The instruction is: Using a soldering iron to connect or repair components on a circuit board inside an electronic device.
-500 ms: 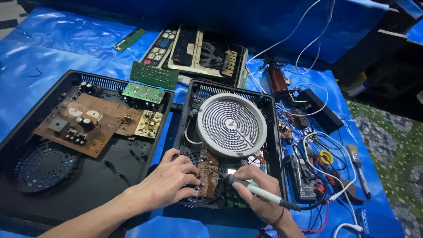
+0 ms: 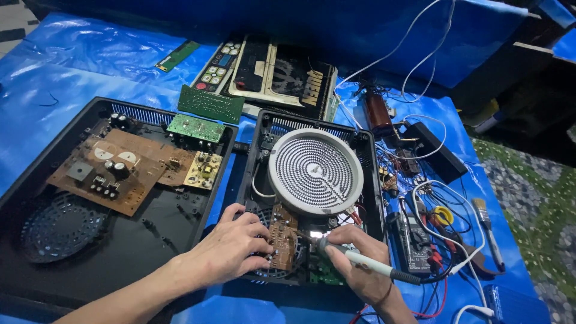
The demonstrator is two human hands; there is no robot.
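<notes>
My right hand [image 2: 354, 264] grips a pale soldering iron [image 2: 360, 259] like a pen, its tip touching a small brown circuit board [image 2: 283, 237]. My left hand [image 2: 231, 249] rests on that board's left edge, fingers curled against it. The board sits tilted inside an opened black cooker case [image 2: 372, 174], just below a round white coil heating element [image 2: 315, 171].
A second open black case [image 2: 36, 276] with brown and green boards lies to the left. Green boards and a control panel [image 2: 219, 66] lie at the back. Wires, a black adapter [image 2: 435, 150], a multimeter [image 2: 414, 240], a yellow tape roll [image 2: 443, 215] and a brush [image 2: 487, 231] crowd the right.
Both hands stay on the small brown board; the iron tip holds at about the same spot. The view has shifted only slightly.
</notes>
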